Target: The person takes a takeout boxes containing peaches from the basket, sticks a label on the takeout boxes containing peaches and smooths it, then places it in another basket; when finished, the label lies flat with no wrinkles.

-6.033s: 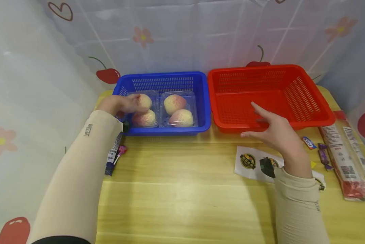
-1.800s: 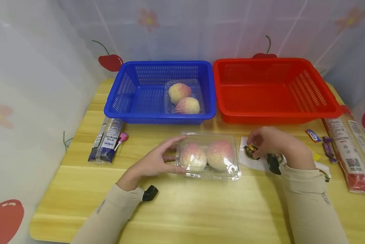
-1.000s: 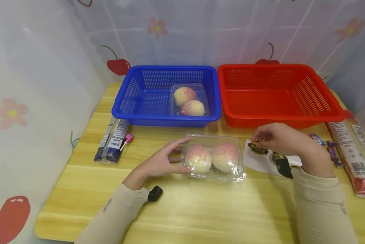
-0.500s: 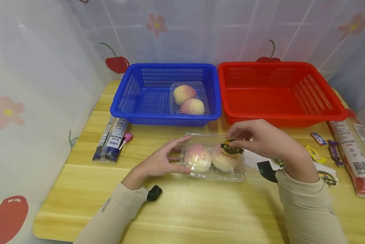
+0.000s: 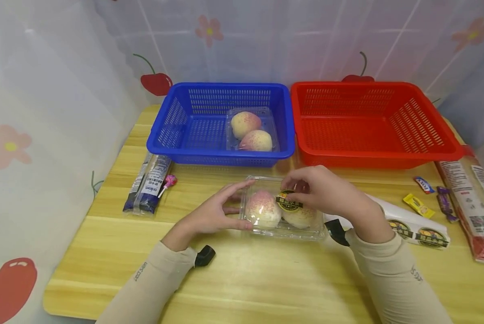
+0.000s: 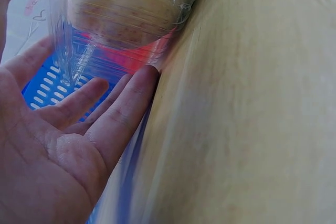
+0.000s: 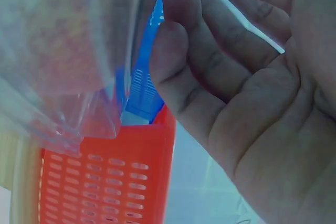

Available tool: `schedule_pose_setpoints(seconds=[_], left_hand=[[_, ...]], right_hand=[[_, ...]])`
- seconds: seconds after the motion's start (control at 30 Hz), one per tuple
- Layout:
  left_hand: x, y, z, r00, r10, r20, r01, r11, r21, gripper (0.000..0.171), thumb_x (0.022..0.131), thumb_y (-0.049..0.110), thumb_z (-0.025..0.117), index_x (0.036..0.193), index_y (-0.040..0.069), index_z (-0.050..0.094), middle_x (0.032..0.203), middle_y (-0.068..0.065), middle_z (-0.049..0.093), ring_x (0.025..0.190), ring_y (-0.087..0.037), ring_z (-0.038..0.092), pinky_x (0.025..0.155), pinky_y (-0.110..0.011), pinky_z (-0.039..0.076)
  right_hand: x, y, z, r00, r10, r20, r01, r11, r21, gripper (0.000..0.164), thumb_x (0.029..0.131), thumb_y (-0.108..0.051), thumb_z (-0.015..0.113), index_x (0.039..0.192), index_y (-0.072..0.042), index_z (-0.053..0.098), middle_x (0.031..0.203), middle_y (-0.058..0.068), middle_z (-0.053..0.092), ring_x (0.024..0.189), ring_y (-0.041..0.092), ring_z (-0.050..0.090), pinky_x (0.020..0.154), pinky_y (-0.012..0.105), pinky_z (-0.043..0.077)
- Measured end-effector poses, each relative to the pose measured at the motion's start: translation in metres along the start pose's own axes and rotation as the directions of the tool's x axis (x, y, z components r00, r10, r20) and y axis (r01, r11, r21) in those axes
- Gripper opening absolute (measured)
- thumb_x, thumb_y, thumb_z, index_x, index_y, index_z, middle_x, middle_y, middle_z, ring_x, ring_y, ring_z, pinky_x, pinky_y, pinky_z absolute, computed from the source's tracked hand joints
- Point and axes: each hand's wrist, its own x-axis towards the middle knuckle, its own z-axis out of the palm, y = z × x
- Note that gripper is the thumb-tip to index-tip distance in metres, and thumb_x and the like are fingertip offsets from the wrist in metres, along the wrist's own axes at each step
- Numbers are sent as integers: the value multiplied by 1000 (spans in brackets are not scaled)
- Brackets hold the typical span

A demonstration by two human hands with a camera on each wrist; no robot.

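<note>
A clear plastic clamshell box point(image 5: 282, 231) with two pink-and-yellow peaches point(image 5: 263, 210) lies on the wooden table. At its left end is my left hand point(image 5: 209, 216), thumb at the front corner and fingers at the back one, holding it. The left wrist view shows those fingers point(image 6: 126, 95) against the box wall. My right hand point(image 5: 327, 191) pinches a round black-and-gold sticker point(image 5: 288, 201) over the right half of the lid, partly covering one peach. In the right wrist view, its curled fingers point(image 7: 210, 56) sit beside the box point(image 7: 100, 114), with a sliver of the sticker at the top.
A blue basket point(image 5: 221, 158) holds another box of peaches point(image 5: 256, 140). Next to it stands a red basket point(image 5: 371, 159). A white sticker strip point(image 5: 381, 213) and wrapped candies point(image 5: 418, 205) lie at right, beside a long packet point(image 5: 474, 211). Noodle-like packets point(image 5: 149, 186) and a lollipop point(image 5: 169, 181) lie left.
One box of peaches came out of the blue basket to the table. My right hand took a sticker off the strip and moved left over the lid. The left hand kept its place lately.
</note>
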Motion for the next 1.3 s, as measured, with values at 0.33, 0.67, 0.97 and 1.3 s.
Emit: schedule_pose_setpoints(seconds=[0.33,0.67,0.97,1.3], left_hand=[[0,-1,0,1000,-1,3,1,1000,-6,95,80,10,87,157,30,35,159,4,29,136,-28,42,104,-37,46],[0,0,0,1000,-5,1,5,1000,-6,98,78,11,89,157,30,35,158,4,29,135,-28,43,103,-36,47],[0,-1,1,1000,9,3,-9,1000,2,96,80,13,88,157,31,35,158,6,29,134,-28,43,103,-35,47],[-10,15,-19,996,54,-66,-50,997,61,95,80,12,88,158,24,34,153,-11,38,132,-35,46,107,-46,43]], right_hand=[[-2,-4,1,999,-42,21,44,993,-113,9,84,-9,81,88,-17,78,81,-7,61,71,12,55,63,26,51],[-4,-11,6,999,-36,35,42,980,-196,12,84,-17,83,94,-16,77,83,-5,59,72,17,51,61,29,46],[-11,-9,-2,993,-64,99,84,974,-211,21,87,-22,81,106,-16,77,88,-6,58,75,13,49,67,29,46],[-22,-6,-19,998,-4,70,13,993,-117,29,91,-23,78,118,-16,73,92,-7,60,82,15,57,69,31,52]])
